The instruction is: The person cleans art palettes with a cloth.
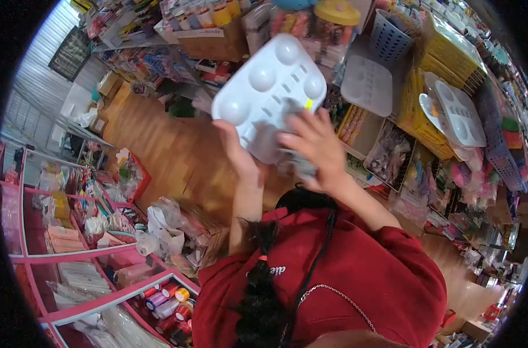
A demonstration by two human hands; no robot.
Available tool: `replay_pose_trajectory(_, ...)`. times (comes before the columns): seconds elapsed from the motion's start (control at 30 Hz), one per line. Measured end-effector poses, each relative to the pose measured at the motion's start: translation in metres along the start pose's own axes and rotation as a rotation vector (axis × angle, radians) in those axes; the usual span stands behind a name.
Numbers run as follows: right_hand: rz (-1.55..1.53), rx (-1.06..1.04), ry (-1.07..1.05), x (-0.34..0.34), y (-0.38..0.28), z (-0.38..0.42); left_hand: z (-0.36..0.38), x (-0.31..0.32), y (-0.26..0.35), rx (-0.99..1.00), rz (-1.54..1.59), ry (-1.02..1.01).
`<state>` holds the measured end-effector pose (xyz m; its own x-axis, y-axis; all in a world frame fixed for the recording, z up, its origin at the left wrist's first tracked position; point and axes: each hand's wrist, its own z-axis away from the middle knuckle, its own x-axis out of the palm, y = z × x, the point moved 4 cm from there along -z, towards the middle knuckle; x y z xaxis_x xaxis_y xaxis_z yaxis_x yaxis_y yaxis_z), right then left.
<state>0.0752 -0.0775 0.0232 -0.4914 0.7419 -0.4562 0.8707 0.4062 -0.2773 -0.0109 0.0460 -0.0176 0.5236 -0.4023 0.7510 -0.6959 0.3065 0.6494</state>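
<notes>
A white plastic paint palette [262,79] is held up in front of me, tilted, with its rounded wells and a row of short slots showing. My left hand [242,155] grips its lower left edge, thumb along the side; the other fingers are hidden behind it. Over the lower right part lies my right hand [317,145], blurred by motion, with a grey cloth [298,165] bunched under its fingers against the palette. A small yellow sticker [308,104] shows near the fingertips.
To the right, another white palette [365,87] lies near a blue perforated basket [388,35], and more palettes [460,113] rest on yellow packages [429,110]. Pink-edged shelving [89,253] with thread spools [170,304] stands lower left. Wooden floor [159,127] lies beyond.
</notes>
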Motion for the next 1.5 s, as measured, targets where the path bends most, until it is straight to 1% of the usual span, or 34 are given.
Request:
replay_pose_trajectory(0.03, 0.041, -0.009, -0.089, 0.021, -0.01, -0.011, 0.014, -0.016, -0.011, 0.089, -0.045, -0.036)
replay_pose_trajectory(0.07, 0.018, 0.02, -0.171, 0.042, -0.016, -0.02, 0.024, -0.029, -0.021, 0.175, -0.092, -0.074)
replay_pose_trajectory(0.13, 0.077, 0.067, -0.226, 0.059, -0.019, -0.028, 0.018, -0.035, -0.02, -0.019, 0.149, -0.2)
replay_pose_trajectory(0.17, 0.099, 0.079, -0.198, 0.062, -0.018, -0.032, 0.015, -0.036, -0.016, -0.111, 0.263, -0.268)
replay_pose_trajectory(0.23, 0.133, 0.108, -0.141, 0.068, -0.016, -0.04, 0.022, -0.019, 0.0, -0.104, 0.193, -0.326)
replay_pose_trajectory(0.27, 0.125, 0.115, -0.044, 0.066, -0.01, -0.048, 0.028, -0.012, 0.004, -0.102, 0.159, -0.355)
replay_pose_trajectory(0.3, 0.1, 0.175, 0.02, 0.064, -0.004, -0.056, 0.031, -0.012, -0.001, -0.073, 0.08, -0.271)
replay_pose_trajectory(0.33, 0.076, 0.236, 0.085, 0.062, 0.001, -0.062, 0.037, -0.007, 0.006, -0.01, -0.174, -0.345)
replay_pose_trajectory(0.4, -0.002, 0.283, 0.106, 0.066, 0.003, -0.066, 0.036, -0.011, 0.011, -0.041, -0.163, -0.322)
replay_pose_trajectory(0.5, -0.132, 0.367, 0.203, 0.074, 0.002, -0.064, 0.035, -0.019, 0.017, 0.01, -0.194, -0.319)
replay_pose_trajectory(0.6, -0.125, 0.379, 0.114, 0.093, -0.017, -0.043, 0.034, -0.027, 0.026, 0.053, -0.083, -0.232)
replay_pose_trajectory(0.63, -0.226, 0.393, 0.083, 0.098, -0.022, -0.035, 0.032, -0.031, 0.031, 0.067, -0.191, -0.271)
replay_pose_trajectory(0.67, -0.318, 0.42, 0.038, 0.1, -0.03, -0.029, 0.032, -0.032, 0.036, 0.07, -0.185, -0.241)
replay_pose_trajectory(0.73, -0.413, 0.409, -0.023, 0.106, -0.045, -0.014, 0.027, -0.044, 0.046, 0.016, -0.156, -0.195)
replay_pose_trajectory(0.77, -0.323, 0.362, -0.094, 0.109, -0.054, -0.01, 0.024, -0.055, 0.046, -0.004, -0.171, -0.145)
replay_pose_trajectory(0.8, -0.284, 0.34, -0.104, 0.111, -0.059, -0.009, 0.027, -0.054, 0.047, -0.008, -0.159, -0.168)
replay_pose_trajectory(0.9, -0.204, 0.365, 0.045, 0.108, -0.041, -0.026, 0.035, -0.041, 0.039, 0.017, -0.152, -0.241)
replay_pose_trajectory(0.93, -0.253, 0.364, 0.016, 0.105, -0.036, -0.035, 0.039, -0.039, 0.04, 0.002, -0.169, -0.22)
replay_pose_trajectory(1.03, -0.203, 0.304, -0.074, 0.11, -0.047, -0.043, 0.038, -0.033, 0.057, 0.012, -0.145, -0.223)
replay_pose_trajectory(1.1, -0.165, 0.286, -0.15, 0.111, -0.054, -0.04, 0.035, -0.039, 0.064, 0.024, -0.118, -0.177)
replay_pose_trajectory(1.13, -0.195, 0.315, -0.152, 0.113, -0.059, -0.036, 0.031, -0.044, 0.069, 0.026, -0.106, -0.167)
replay_pose_trajectory(1.2, -0.252, 0.322, -0.23, 0.118, -0.069, -0.024, 0.024, -0.057, 0.081, -0.018, -0.076, -0.116)
replay_pose_trajectory(1.23, -0.331, 0.362, -0.178, 0.119, -0.072, -0.022, 0.024, -0.056, 0.082, -0.026, -0.073, -0.114)
replay_pose_trajectory(1.33, -0.201, 0.305, -0.2, 0.115, -0.065, -0.028, 0.027, -0.048, 0.082, -0.019, -0.026, -0.138)
replay_pose_trajectory(1.4, -0.17, 0.276, -0.085, 0.111, -0.063, -0.039, 0.033, -0.037, 0.079, 0.014, -0.028, -0.13)
replay_pose_trajectory(1.47, -0.233, 0.335, 0.02, 0.105, -0.068, -0.049, 0.039, -0.024, 0.076, 0.076, -0.07, -0.078)
replay_pose_trajectory(1.5, -0.253, 0.351, 0.016, 0.106, -0.068, -0.048, 0.04, -0.024, 0.076, 0.086, -0.082, -0.093)
